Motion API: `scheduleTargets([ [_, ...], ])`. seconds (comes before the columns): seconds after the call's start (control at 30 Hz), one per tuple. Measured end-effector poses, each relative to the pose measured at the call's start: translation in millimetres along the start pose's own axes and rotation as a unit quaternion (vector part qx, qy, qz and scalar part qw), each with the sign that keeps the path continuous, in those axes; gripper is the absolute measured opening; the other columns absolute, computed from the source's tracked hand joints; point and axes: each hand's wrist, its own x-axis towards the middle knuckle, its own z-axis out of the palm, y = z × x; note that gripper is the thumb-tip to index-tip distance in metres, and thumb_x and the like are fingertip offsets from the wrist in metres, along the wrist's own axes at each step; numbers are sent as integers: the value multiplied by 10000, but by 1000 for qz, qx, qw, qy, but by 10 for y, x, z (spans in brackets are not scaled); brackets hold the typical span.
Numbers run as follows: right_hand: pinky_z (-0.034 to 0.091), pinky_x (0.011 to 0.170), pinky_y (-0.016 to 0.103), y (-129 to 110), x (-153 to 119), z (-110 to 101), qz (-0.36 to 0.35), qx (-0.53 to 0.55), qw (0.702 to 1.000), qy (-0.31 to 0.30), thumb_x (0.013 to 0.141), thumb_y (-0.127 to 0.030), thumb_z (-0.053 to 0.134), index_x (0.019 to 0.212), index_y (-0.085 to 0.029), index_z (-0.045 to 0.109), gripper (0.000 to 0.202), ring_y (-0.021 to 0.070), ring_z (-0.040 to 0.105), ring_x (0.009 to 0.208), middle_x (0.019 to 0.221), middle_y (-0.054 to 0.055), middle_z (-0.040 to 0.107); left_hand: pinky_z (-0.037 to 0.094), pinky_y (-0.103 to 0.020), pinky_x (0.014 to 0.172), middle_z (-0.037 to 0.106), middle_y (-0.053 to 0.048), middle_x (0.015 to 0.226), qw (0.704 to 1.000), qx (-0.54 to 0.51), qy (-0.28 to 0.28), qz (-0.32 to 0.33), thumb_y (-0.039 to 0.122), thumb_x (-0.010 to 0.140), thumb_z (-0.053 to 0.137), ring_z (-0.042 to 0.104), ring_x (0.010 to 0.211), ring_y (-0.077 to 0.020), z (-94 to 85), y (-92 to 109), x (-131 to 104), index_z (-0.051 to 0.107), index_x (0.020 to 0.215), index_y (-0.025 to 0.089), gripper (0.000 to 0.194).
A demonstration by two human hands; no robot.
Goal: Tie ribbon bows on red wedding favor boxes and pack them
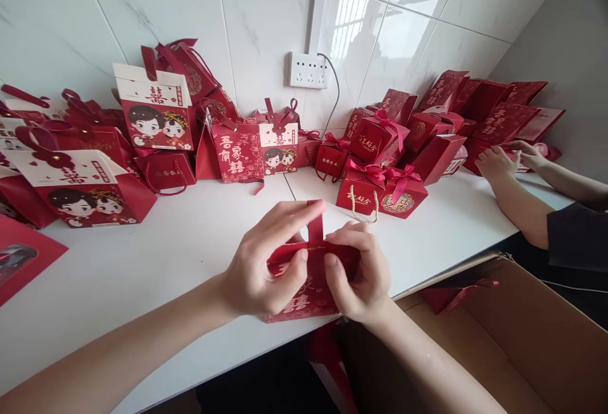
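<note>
A red gift box (311, 284) with pale characters on its front stands at the table's front edge. A red ribbon loop (315, 227) rises from its top edge. My left hand (270, 259) is on the box's left side, thumb against the front and index finger stretched to the top of the ribbon. On the right side, my right hand (358, 268) grips the top edge, its thumb on the front and its fingers curled behind. Part of the box is hidden by both hands.
Red boxes with cartoon couples (154, 116) crowd the left of the white table (199, 237). Bow-topped red boxes (380, 135) stand at the back right. An open cardboard box (536, 332) is at the lower right. Another person's hands (498, 164) touch red boxes at far right.
</note>
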Motion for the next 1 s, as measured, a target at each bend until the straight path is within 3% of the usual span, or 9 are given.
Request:
scheduleTargets([
  [0.07, 446, 601, 289, 22, -3, -46, -9, -10, 999, -31, 765, -37, 540, 1066, -197, 504, 342, 146, 515, 700, 823, 21, 527, 528, -291, 697, 523, -102, 1219, 999, -36, -9, 5, 22, 779, 473, 551, 758, -128, 11, -56, -43, 275, 1443, 268, 736],
  [0.17, 456, 639, 278, 92, -41, -175, 19, -24, 998, -63, 776, -32, 563, 1114, -223, 489, 395, 151, 544, 765, 882, 25, 551, 520, -355, 786, 400, -105, 1362, 998, -53, -26, 34, 52, 766, 526, 563, 899, -171, 66, -179, -177, 67, 1466, 373, 896],
  [0.27, 443, 691, 271, 225, -124, -341, 95, -39, 994, 39, 797, -71, 578, 1063, -242, 518, 321, 151, 550, 824, 911, 17, 552, 454, -461, 928, 350, -149, 1411, 994, -51, -42, -90, 209, 746, 638, 530, 1097, -265, 164, -299, -344, -8, 1468, 317, 975],
  [0.33, 424, 730, 269, 326, -189, -441, 154, -27, 975, 157, 796, -139, 617, 984, -242, 537, 228, 143, 539, 837, 904, 3, 540, 436, -462, 957, 412, -157, 1384, 973, -70, -75, -207, 327, 725, 697, 490, 1188, -309, 230, -332, -416, 119, 1457, 269, 935],
  [0.4, 404, 747, 259, 407, -247, -508, 207, 9, 945, 252, 779, -216, 659, 931, -240, 533, 199, 126, 518, 820, 900, -14, 518, 439, -429, 961, 539, -127, 1288, 940, -111, -128, -294, 397, 741, 686, 519, 1175, -303, 272, -312, -431, 353, 1361, 235, 723],
  [0.5, 389, 762, 244, 457, -313, -525, 250, 63, 914, 313, 746, -269, 694, 911, -246, 519, 242, 109, 490, 814, 915, -29, 495, 447, -396, 956, 615, -93, 1205, 915, -151, -142, -346, 429, 750, 668, 565, 1124, -281, 287, -242, -387, 485, 1222, 208, 552],
  [0.67, 412, 701, 227, 450, -392, -432, 263, 186, 895, 308, 705, -201, 671, 982, -280, 526, 322, 101, 498, 752, 848, -46, 500, 456, -371, 954, 586, -89, 1239, 924, -145, -74, -346, 370, 767, 661, 553, 1142, -248, 269, -226, -368, 445, 1239, 213, 542],
  [0.9, 467, 855, 368, 547, -509, -400, 285, 239, 899, 230, 727, -279, 604, 1019, -287, 531, 301, 166, 590, 911, 1011, -7, 561, 420, -436, 985, 541, -112, 1190, 977, -106, 11, -184, 269, 573, 811, 520, 1146, -291, 278, -320, -472, 438, 1162, 222, 699],
  [1.0, 486, 750, 269, 532, -543, -397, 339, 230, 889, 206, 778, -274, 614, 1066, -310, 502, 311, 111, 583, 805, 969, -29, 571, 473, -403, 896, 554, -84, 1131, 945, -180, 37, -271, 360, 578, 807, 566, 1051, -264, 287, -366, -453, 399, 1166, 244, 725],
])
